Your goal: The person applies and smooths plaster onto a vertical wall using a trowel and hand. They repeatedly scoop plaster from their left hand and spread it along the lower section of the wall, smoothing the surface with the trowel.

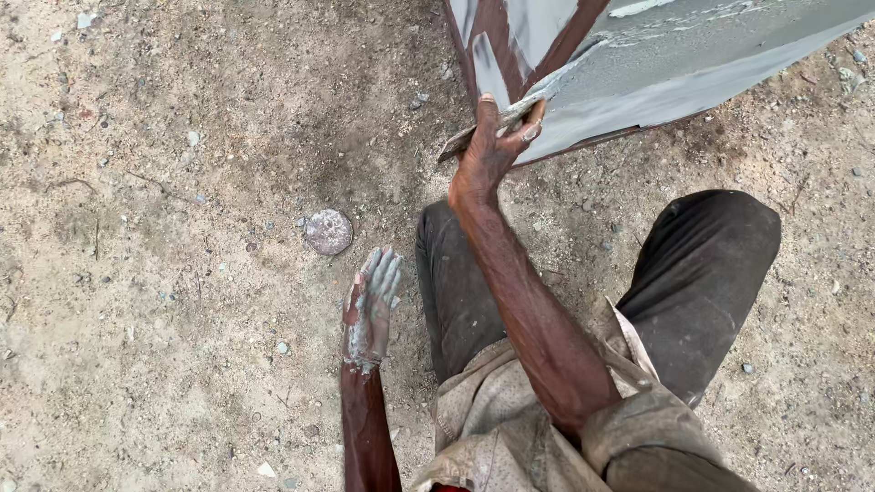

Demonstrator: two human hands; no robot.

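We see a flat scraper [488,126], thin and narrow, smeared all over with grey paste, pinched in our right hand [488,155] and lying slantwise, its lower end pointing left and its upper end pressed against the panel [665,68]. The panel is a reddish-brown sheet, tilted, its lower edge resting on the dirt at the top of the view, most of its face already coated in smooth grey filler with bare brown strips left near its left edge. Our left hand [372,308], caked in grey, rests flat on the dirt with fingers spread.
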